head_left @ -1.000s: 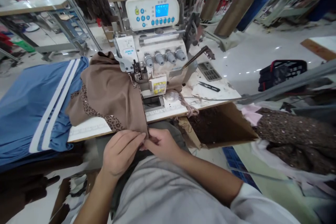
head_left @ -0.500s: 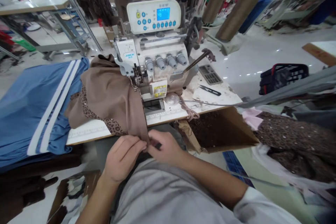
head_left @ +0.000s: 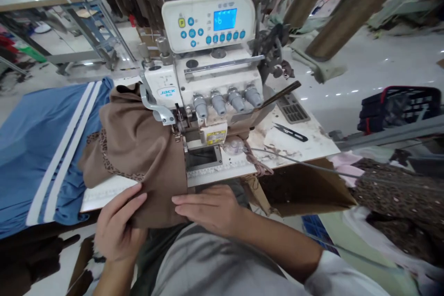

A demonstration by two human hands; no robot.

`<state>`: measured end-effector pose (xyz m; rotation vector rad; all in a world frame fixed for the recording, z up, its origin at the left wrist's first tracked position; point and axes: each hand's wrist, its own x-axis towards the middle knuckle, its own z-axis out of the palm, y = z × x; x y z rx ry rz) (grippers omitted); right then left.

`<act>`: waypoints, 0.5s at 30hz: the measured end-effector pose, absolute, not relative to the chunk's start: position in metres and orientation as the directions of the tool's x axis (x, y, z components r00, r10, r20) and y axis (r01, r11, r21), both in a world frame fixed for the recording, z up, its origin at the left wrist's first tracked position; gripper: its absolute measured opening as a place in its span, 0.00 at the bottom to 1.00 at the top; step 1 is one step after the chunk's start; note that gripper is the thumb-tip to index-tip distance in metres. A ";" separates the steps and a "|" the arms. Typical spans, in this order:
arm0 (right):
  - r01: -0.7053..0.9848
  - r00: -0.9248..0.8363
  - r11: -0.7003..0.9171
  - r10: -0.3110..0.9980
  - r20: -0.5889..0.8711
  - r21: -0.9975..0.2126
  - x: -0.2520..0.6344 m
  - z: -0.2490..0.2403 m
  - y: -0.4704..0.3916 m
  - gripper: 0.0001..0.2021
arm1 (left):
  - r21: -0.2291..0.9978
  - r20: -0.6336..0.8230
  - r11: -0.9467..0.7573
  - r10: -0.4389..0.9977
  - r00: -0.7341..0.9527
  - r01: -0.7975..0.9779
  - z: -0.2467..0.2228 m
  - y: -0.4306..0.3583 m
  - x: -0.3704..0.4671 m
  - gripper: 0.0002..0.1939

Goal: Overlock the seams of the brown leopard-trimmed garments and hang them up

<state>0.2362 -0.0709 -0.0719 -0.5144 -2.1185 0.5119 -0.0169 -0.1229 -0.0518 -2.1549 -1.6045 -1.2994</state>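
Note:
A brown garment piece [head_left: 159, 166] with a leopard-print strip [head_left: 105, 148] lies under the presser foot area of a white overlock sewing machine [head_left: 204, 83]. Its near end hangs over the table's front edge. My left hand [head_left: 121, 226] grips the garment at its lower left, fingers on top and the thumb hidden beneath. At the lower right edge of the cloth, my right hand [head_left: 211, 208] rests with its fingers stretched out flat on it; its thumb is out of sight.
Blue fabric with white stripes [head_left: 52, 148] is piled at the left. Black thread snips [head_left: 290, 132] and a grey compartment tray [head_left: 293, 110] lie right of the machine. Below the table's right side stands an open cardboard box [head_left: 312, 189]. A dark basket [head_left: 402, 106] is farther right.
My hands, earlier pinched together at the garment's edge, have parted: the left moved left, the right now lies flat. The cloth is spread smoother, and the view has moved closer to the machine.

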 end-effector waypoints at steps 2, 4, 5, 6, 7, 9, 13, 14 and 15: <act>0.173 -0.563 0.777 0.583 0.586 -0.606 0.236 -0.070 -0.058 0.12 | 0.302 0.727 -0.462 0.677 0.112 0.834 -0.042 -0.111 -0.015 0.30; 0.167 -0.567 0.723 0.626 0.534 -0.670 0.236 -0.068 -0.043 0.12 | 0.223 0.727 -0.532 0.649 0.224 0.817 -0.030 -0.093 -0.017 0.34; 0.160 -0.569 0.703 0.640 0.517 -0.693 0.235 -0.067 -0.036 0.12 | 0.169 0.712 -0.564 0.637 0.297 0.808 -0.024 -0.083 -0.019 0.33; 0.152 -0.567 0.689 0.648 0.508 -0.709 0.234 -0.067 -0.028 0.13 | 0.102 0.674 -0.592 0.632 0.382 0.799 -0.018 -0.072 -0.022 0.32; 0.147 -0.560 0.683 0.653 0.509 -0.715 0.234 -0.067 -0.022 0.13 | 0.029 0.613 -0.619 0.631 0.475 0.785 -0.011 -0.062 -0.026 0.30; 0.139 -0.533 0.689 0.657 0.533 -0.711 0.231 -0.066 -0.009 0.13 | -0.091 0.450 -0.681 0.622 0.640 0.726 0.002 -0.044 -0.032 0.28; 0.083 -0.464 0.712 0.647 0.606 -0.697 0.227 -0.065 0.012 0.12 | -0.083 0.282 -0.742 0.623 0.730 0.665 0.018 -0.012 -0.043 0.27; 0.074 -0.459 0.709 0.648 0.608 -0.701 0.227 -0.064 0.016 0.12 | -0.064 0.272 -0.743 0.630 0.728 0.667 0.019 -0.004 -0.046 0.27; 0.076 -0.461 0.704 0.653 0.601 -0.707 0.226 -0.064 0.020 0.11 | -0.047 0.271 -0.740 0.637 0.722 0.670 0.019 0.003 -0.049 0.27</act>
